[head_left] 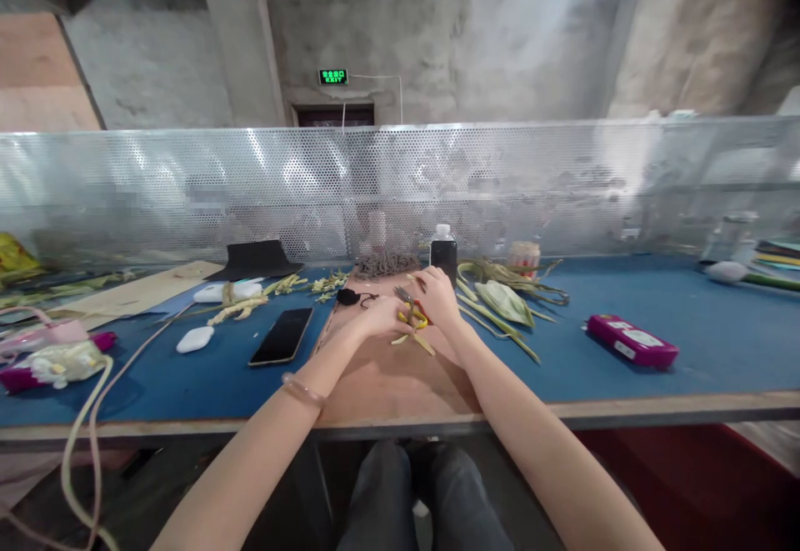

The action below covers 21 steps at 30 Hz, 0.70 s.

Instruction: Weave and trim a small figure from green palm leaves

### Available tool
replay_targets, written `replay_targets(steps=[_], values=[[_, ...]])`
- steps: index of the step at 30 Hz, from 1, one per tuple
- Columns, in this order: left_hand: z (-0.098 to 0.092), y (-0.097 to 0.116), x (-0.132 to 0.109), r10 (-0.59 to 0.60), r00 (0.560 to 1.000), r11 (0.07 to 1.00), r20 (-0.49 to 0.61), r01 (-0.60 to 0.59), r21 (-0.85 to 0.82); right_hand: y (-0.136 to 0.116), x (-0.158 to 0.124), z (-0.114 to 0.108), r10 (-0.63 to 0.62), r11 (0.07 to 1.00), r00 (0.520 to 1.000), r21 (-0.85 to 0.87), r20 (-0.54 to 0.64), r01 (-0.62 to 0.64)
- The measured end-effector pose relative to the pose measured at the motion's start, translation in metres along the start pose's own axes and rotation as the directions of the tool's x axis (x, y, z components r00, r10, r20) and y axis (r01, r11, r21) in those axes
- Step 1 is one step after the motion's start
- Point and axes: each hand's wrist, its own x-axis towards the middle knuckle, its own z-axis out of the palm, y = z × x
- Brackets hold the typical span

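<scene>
Over a brown board (400,388), both of my hands are at work close together. My left hand (386,316) is closed, its fingertips beside a pair of scissors (413,314) with yellow and red handles; what the fingers hold is hidden. My right hand (437,291) is just beyond and to the right, its fingers bent in a pinch on something too small to name. The scissors' blades point away from me, between the hands. Pale yellow-green leaf strips (422,343) stick out below the handles. A black cord bundle (348,296) lies left of my left hand.
A phone (282,336) and white case (195,339) lie left on the blue table (718,301). Long leaves (509,305), a bottle (443,252) and a magenta pack (631,341) are right. Grey twine (384,265) sits before a perforated metal screen (250,176). Cables (93,418) hang over the left edge.
</scene>
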Motion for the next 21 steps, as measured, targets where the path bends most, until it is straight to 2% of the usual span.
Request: replay_targets(steps=[3,5,7,11,13,15,18,21], values=[[-0.007,-0.005,0.0,0.03,0.999,0.999,-0.03,-0.029,0.041,0.0,0.0,-0.001,0.041,0.999,0.997,0.034,-0.061,-0.038],[-0.016,-0.008,0.0,0.022,0.991,0.994,-0.131,-0.036,-0.102,-0.001,0.0,-0.003,0.068,0.997,0.993,0.054,-0.094,-0.063],[-0.025,-0.011,-0.001,-0.081,0.972,0.957,-0.219,0.014,-0.291,-0.002,0.0,-0.005,0.093,0.994,0.989,0.072,-0.112,-0.085],[-0.033,-0.008,-0.003,-0.204,0.949,0.735,-0.239,-0.013,-0.678,-0.005,0.0,-0.008,0.132,0.985,0.984,0.129,-0.121,-0.116],[-0.032,-0.006,-0.004,-0.237,0.944,0.631,-0.228,-0.029,-0.775,-0.008,0.0,-0.007,0.13,0.977,0.985,0.184,-0.116,-0.107],[-0.03,-0.004,-0.004,-0.249,0.943,0.566,-0.222,-0.044,-0.823,-0.013,0.0,-0.005,0.123,0.96,0.988,0.264,-0.099,-0.093],[-0.026,-0.003,-0.003,-0.241,0.943,0.543,-0.231,-0.066,-0.837,-0.018,0.002,-0.002,0.195,0.891,0.98,0.427,-0.048,-0.157],[-0.024,-0.004,-0.002,-0.218,0.941,0.561,-0.26,-0.097,-0.822,-0.018,0.005,0.0,0.384,0.695,0.92,0.63,0.083,-0.347]])
